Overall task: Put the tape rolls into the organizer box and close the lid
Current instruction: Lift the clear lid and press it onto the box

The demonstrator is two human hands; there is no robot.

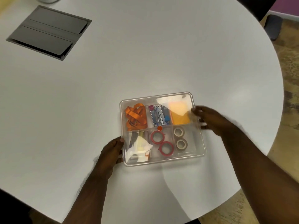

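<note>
Clear plastic six-compartment organizer box [162,161] on round white table [145,62], near edge. Front middle compartment: two red tape rolls [162,143]. Front right compartment: two beige tape rolls [180,139]. Grey rectangular floor-box hatch [48,32] far left, well apart.

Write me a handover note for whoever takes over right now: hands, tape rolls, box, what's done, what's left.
Left hand: fingers on the near-left edge of the clear organizer box.
Right hand: gripping the box's right edge, somewhat blurred.
Two red tape rolls lie in the near middle compartment; two beige tape rolls in the near right compartment. No tape rolls show loose on the white table.
Done: all four visible rolls are in the box. A clear lid appears to sit on top, judging by the glare.
Left: confirm the lid is pressed fully shut; I cannot tell from this view.
</note>
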